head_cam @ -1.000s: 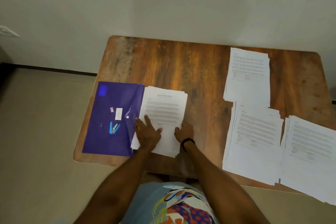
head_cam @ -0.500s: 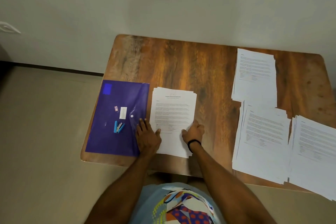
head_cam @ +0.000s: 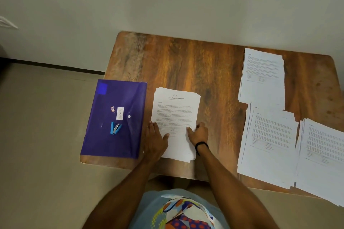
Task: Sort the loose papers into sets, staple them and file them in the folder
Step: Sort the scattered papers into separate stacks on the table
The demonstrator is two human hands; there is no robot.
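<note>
Head view: stapler (head_cam: pixel 115 128) lies atop purple folder (head_cam: pixel 104 145); right hand (head_cam: pixel 198 134) grips papers (head_cam: pixel 175 109).

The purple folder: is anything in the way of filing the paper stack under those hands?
Yes. A blue stapler and two small items lie on the purple folder, likely needing removal before it opens. Nothing lies between it and the paper stack.

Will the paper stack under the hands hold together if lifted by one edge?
Probably not: the paper stack has fanned edges, so loose sheets would likely slide. Thin sheets should droop. Gripping both sides, where left hand and right hand rest, seems safer.
</note>
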